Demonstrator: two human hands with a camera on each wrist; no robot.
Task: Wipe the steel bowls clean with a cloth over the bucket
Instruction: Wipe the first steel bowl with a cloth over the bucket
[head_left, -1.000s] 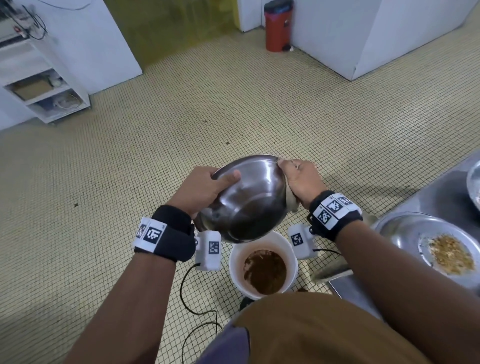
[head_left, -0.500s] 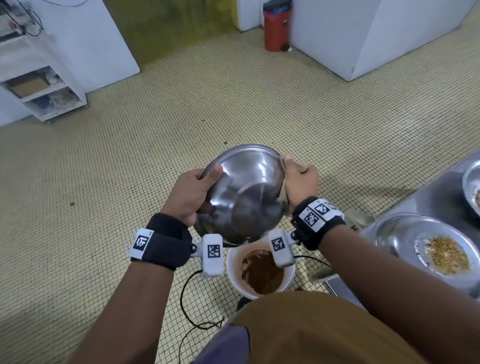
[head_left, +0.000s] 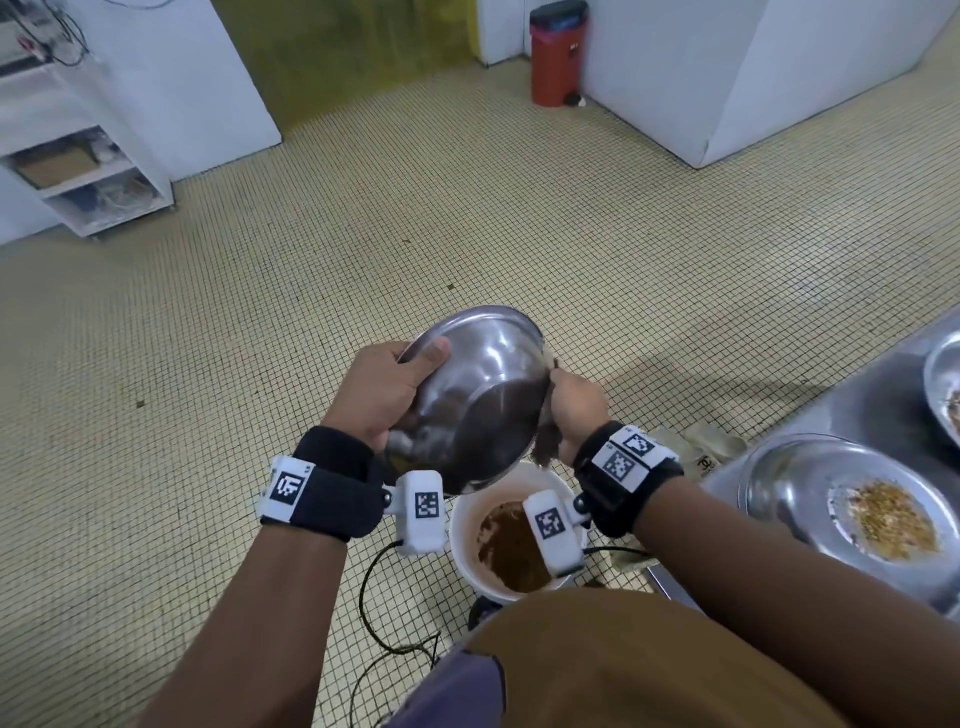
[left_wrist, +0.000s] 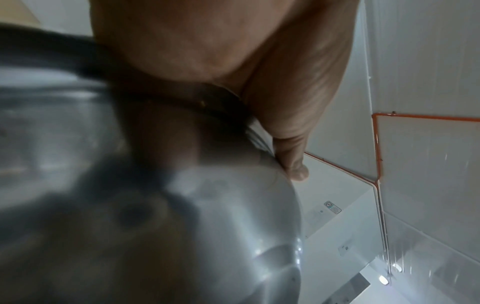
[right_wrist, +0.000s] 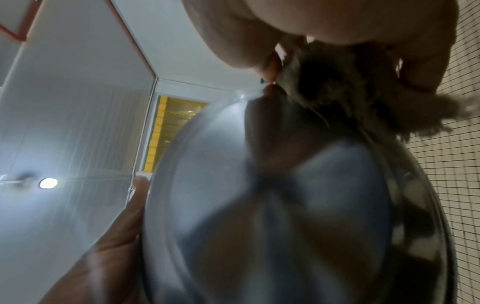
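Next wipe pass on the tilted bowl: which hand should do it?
Right. The right hand already holds the cloth at the bowl rim, while the left hand grips the bowl above the bucket.

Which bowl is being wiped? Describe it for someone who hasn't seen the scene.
Start at the white bucket on the tiled floor. The held bowl is tilted above it between both hands, a cloth at its edge. Unlike the bowls on the steel counter, it holds no crumbs.

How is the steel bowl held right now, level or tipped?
Tipped. The steel bowl stands steeply on edge above the bucket, gripped by the left hand.
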